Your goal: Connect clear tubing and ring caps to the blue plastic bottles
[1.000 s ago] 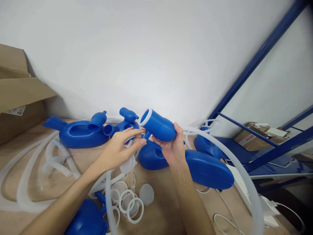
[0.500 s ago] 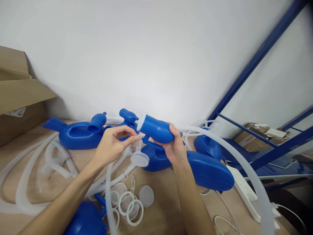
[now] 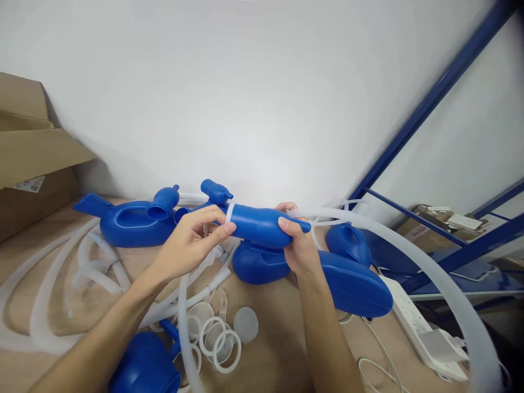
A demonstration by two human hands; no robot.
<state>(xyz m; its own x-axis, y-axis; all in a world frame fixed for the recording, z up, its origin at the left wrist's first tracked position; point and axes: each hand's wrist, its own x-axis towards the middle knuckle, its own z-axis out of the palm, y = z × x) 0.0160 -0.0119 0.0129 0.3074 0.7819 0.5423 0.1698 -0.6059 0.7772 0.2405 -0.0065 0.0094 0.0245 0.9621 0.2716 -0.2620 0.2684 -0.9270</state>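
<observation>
A blue plastic urinal-bottle mouthpiece lies nearly level in the middle, its narrow spout to the right. My right hand grips its right end, thumb on top near the spout. A white ring circles its left mouth. My left hand pinches that ring's edge, thumb in front, other fingers curled behind the mouth. Whether a clear lid sits in the mouth is hidden by my fingers. Just below the mouthpiece rests a blue urinal bottle on the table.
Several white rings and a clear round lid lie in front. Translucent hoses curl at the left; another hose arches on the right. More blue bottles stand behind. A power strip, blue rack and cardboard box flank the table.
The mouthpiece has turned level and come down slightly, and my right hand has shifted toward its spout. My left hand has moved onto its ring; the clear lid hanging below it no longer shows.
</observation>
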